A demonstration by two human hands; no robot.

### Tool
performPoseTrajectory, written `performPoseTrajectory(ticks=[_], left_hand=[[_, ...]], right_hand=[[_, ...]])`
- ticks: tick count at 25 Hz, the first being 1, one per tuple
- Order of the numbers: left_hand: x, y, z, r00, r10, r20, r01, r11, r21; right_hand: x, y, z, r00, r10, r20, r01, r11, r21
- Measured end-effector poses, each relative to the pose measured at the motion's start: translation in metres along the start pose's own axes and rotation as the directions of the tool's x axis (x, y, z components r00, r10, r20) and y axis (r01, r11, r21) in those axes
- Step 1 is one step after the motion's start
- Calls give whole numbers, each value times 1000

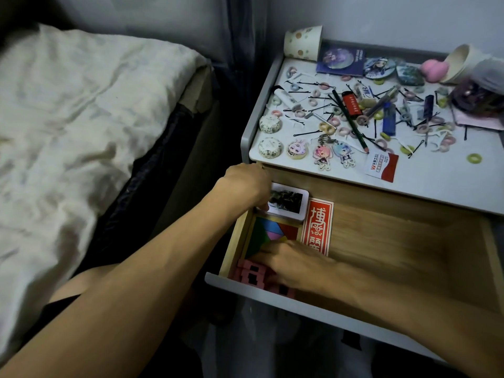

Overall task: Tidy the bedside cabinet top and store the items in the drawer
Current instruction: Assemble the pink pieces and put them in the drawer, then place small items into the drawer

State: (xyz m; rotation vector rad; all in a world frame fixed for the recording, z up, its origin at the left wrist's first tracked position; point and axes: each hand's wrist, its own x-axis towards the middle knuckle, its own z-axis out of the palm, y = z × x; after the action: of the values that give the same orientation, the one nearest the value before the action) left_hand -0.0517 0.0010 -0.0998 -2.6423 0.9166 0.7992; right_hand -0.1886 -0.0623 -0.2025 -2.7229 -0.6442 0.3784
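Note:
The wooden drawer point(409, 249) stands pulled out under the cabinet top point(409, 173). At its back left corner my left hand point(246, 184) grips a white stack of photo cards point(289, 204). Over the front left of the drawer my right hand point(294, 264) lies flat, fingers touching pink blocks point(252, 272) and the edge of a coloured tangram puzzle point(268, 231). A red and white printed card point(317, 227) lies beside them. The cabinet top is strewn with small rings, hairpins, a green pencil point(351, 124), a red lighter point(351, 105), keychain charms point(332, 155) and badges.
A bed with a cream sheet point(81, 118) fills the left, separated from the cabinet by a dark gap. Paper cups point(302, 42) stand at the back of the top, one tipped at the right with a pink object point(433, 69). The drawer's right half shows bare wood.

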Motion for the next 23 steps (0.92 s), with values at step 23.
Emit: performPoseTrajectory(ticks=[23], left_hand=[[-2,-5,-10,997,-75,-13,75,997,-6]], right_hand=[[3,-2,3,983,181,-13,-170,945,281]])
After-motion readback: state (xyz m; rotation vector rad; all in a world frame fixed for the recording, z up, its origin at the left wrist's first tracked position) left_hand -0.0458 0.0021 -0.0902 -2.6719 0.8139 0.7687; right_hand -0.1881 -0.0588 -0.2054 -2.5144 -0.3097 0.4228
